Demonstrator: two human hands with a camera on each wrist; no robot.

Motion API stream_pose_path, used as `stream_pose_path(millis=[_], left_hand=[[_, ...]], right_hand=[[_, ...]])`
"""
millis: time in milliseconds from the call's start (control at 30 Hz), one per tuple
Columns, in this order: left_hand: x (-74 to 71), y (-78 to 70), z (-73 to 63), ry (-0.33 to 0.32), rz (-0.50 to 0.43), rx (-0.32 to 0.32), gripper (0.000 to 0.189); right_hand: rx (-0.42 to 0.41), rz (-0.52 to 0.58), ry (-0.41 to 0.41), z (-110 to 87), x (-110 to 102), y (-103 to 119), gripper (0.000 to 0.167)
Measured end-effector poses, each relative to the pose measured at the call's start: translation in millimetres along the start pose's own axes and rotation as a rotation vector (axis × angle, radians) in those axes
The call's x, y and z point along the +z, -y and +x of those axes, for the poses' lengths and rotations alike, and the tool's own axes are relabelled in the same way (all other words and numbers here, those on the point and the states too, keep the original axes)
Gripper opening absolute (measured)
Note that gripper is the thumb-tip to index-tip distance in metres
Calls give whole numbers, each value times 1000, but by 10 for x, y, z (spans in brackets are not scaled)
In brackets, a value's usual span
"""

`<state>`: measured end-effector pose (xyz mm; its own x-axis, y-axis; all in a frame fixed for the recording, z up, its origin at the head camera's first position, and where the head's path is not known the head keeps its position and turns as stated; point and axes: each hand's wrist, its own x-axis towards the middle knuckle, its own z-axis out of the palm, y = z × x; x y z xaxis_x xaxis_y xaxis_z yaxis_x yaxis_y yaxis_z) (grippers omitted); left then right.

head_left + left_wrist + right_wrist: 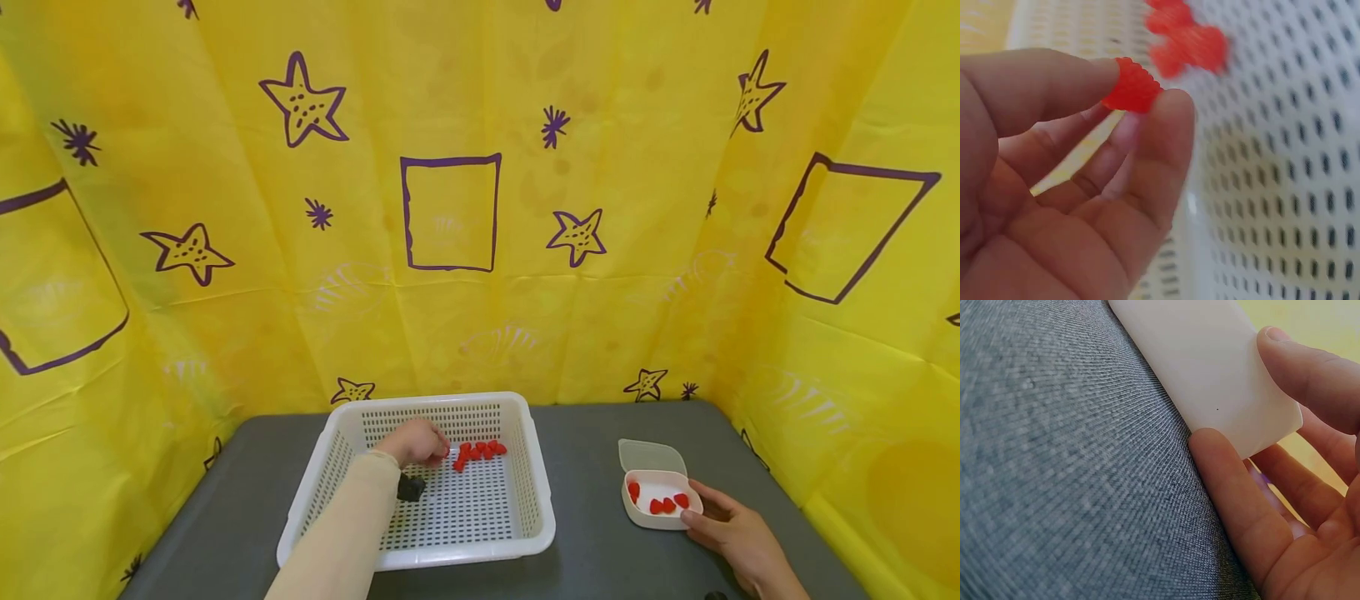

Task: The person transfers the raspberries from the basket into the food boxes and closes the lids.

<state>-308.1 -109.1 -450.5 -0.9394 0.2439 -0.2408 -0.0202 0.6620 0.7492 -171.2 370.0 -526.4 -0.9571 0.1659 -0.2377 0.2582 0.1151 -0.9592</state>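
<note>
Inside the white slotted basket (457,556), my left hand (415,442) pinches a red raspberry (1133,86) between thumb and fingertip, as the left wrist view shows. Several more raspberries (480,451) lie in a cluster on the basket floor, just right of that hand. At the right, my right hand (733,533) grips the near right corner of a small pale box (651,522), thumb on one side and fingers on the other. The box stands with its translucent lid (651,457) folded back, and several raspberries (662,506) lie within.
Both containers rest on a dark grey cloth-covered table (585,483). A yellow curtain (465,333) with purple starfish and squares rises behind and at both sides. A black strap-like piece (410,487) sits at the left wrist.
</note>
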Motion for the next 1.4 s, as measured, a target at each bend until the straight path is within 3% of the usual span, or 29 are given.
stream_pose_path(millis=[133,367,567,700,867,1100,1400], left_hand=[[-7,-112,-16,13,-175,-5,12],[96,-368,9,139,-459,75,17],[248,-688,-55,195,-564,128,22],[463,-911,-76,193,-634,179,21],[850,-1206,-103,159,-725,200,18],[1360,-1515,-217,87,-665,118,10],[1938,-1697,-274,-70,-523,83,11]], right_hand=[[-2,-3,0,7,-7,-11,82],[-19,2,3,2,3,-20,80],[-17,4,0,-2,13,-2,81],[-15,3,5,-1,8,8,81],[-20,9,9,-3,5,15,79],[-29,10,6,-5,9,-2,79],[-36,-6,10,-1,-8,-11,79]])
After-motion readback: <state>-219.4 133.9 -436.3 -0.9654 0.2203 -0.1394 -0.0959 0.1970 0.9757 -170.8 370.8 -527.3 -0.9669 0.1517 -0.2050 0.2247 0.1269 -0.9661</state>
